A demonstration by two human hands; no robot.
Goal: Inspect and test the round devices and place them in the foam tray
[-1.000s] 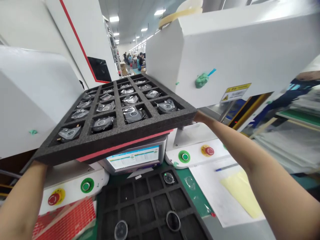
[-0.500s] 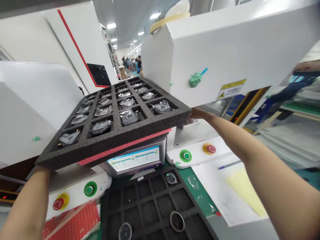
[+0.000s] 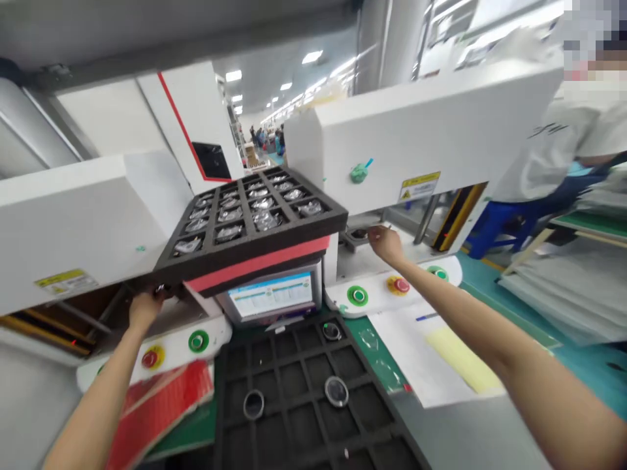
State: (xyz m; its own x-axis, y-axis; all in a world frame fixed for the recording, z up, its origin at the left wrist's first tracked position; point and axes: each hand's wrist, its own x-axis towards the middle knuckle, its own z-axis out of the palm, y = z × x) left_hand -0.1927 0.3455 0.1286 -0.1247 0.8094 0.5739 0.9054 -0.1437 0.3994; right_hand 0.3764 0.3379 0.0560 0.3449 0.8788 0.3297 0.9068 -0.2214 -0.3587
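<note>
Above the screen [image 3: 274, 295], a filled tray [image 3: 255, 248]; below it, a lower tray [image 3: 292, 378] with three discs [image 3: 336, 391]. Left of the screen, the left hand [image 3: 145, 309] by a dark part [image 3: 161, 289]; right of it, the right hand [image 3: 386, 243], bunched beside a fixture [image 3: 356, 237]. Whether either grip holds anything, I cannot tell.

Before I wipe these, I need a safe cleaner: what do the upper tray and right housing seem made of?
Upper tray: probably foam, matt and dark; its thick, dull walls suggest it.
Right housing: perhaps painted metal or plastic, satin; its smooth, even white fits both.
</note>
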